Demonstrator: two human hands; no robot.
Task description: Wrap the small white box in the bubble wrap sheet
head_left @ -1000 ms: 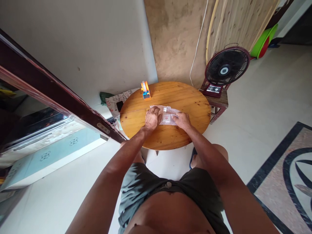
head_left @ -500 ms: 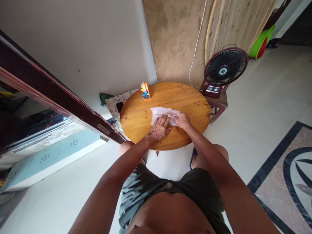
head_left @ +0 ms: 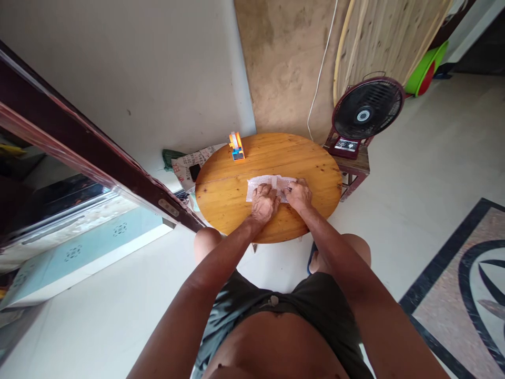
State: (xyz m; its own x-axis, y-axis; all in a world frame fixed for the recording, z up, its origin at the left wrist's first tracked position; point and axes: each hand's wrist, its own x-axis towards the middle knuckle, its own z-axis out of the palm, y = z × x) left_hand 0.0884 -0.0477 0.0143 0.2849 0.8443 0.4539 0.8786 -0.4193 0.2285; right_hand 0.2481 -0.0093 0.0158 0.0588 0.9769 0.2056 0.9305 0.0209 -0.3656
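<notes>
A pinkish-white piece of bubble wrap lies on the round wooden table. A pale strip, which looks like tape, crosses its middle. My left hand rests on the wrap's left and middle part, fingers apart and slightly bent, holding nothing. At the wrap's right end is my right hand, its fingers curled in and closed on the wrap. A small dark spot shows by those fingers, too small to make out. Farther back on the table stands an orange and blue tape dispenser.
A black fan stands on a wooden stool right of the table. Behind are a wall and a hanging white cord. A dark phone-like object lies on printed card at the left, near a door frame.
My left hand has shifted right, and its fingers are more bent. My right hand has turned over the wrap's right end. The pale strip at the middle now shows more clearly.
</notes>
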